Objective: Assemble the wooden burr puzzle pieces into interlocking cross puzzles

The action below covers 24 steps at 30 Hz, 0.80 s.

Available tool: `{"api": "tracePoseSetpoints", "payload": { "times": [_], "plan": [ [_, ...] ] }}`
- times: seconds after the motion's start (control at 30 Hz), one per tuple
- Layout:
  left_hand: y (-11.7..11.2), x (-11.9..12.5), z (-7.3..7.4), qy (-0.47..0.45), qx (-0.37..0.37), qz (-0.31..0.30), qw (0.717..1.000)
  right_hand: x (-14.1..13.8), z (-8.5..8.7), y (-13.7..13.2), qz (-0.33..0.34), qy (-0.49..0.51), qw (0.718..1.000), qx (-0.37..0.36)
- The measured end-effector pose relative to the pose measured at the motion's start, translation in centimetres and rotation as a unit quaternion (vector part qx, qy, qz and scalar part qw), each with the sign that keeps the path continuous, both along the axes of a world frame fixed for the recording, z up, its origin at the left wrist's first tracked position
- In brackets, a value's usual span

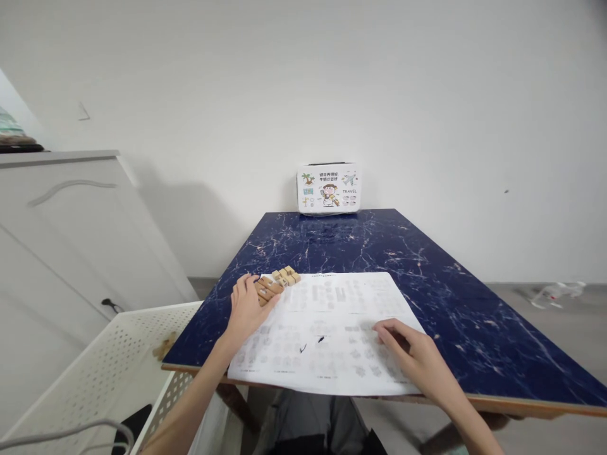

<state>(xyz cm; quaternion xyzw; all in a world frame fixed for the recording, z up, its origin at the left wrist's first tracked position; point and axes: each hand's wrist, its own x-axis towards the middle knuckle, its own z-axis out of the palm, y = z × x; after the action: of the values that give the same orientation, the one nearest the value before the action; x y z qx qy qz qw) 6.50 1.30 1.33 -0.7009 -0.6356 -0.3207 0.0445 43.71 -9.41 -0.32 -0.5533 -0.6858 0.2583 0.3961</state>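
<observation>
My left hand point(247, 306) is closed around brown wooden bars point(268, 289) with notches, at the upper left of a large white printed sheet point(327, 328). Its thumb lies along their near side and its fingers along the far left. Touching or close beside the bars is a cluster of small pale wooden cubes point(287, 275). On the right part of the sheet rests my right hand point(410, 347), fingers loosely curled and a gap between thumb and forefinger. I see nothing in it. Two small dark slivers point(321, 339) lie on the paper.
A white case point(329, 188) with cartoon prints stands against the wall at the far end of the blue marbled table point(370, 246). Left of the table are a white perforated basket point(118, 354) and a white cabinet point(71, 240). A cable point(71, 433) crosses the lower left.
</observation>
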Motion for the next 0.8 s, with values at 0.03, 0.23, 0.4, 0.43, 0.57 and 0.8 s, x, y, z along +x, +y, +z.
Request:
{"api": "tracePoseSetpoints", "payload": {
  "times": [0.03,0.23,0.4,0.43,0.57,0.8],
  "plan": [
    [0.3,0.3,-0.2,0.009,-0.008,0.008,1.000,0.0,0.0,0.0,-0.002,-0.001,1.000,-0.001],
    [1.1,1.4,-1.1,0.044,-0.043,0.033,0.998,0.1,-0.2,0.1,0.000,0.006,1.000,-0.008],
    [1.4,1.2,-1.3,0.050,-0.047,0.032,0.997,0.1,0.0,0.1,-0.002,0.009,1.000,-0.011],
    [1.4,1.1,-1.3,0.052,-0.048,0.031,0.997,0.1,0.0,0.1,-0.002,0.008,1.000,-0.013],
    [1.2,1.2,-1.0,0.062,-0.052,0.025,0.996,0.1,0.1,0.0,-0.003,0.014,1.000,-0.017],
    [1.2,0.7,-0.6,0.080,-0.063,0.020,0.995,0.1,0.2,0.0,0.007,0.025,1.000,-0.014]
  ]
}}
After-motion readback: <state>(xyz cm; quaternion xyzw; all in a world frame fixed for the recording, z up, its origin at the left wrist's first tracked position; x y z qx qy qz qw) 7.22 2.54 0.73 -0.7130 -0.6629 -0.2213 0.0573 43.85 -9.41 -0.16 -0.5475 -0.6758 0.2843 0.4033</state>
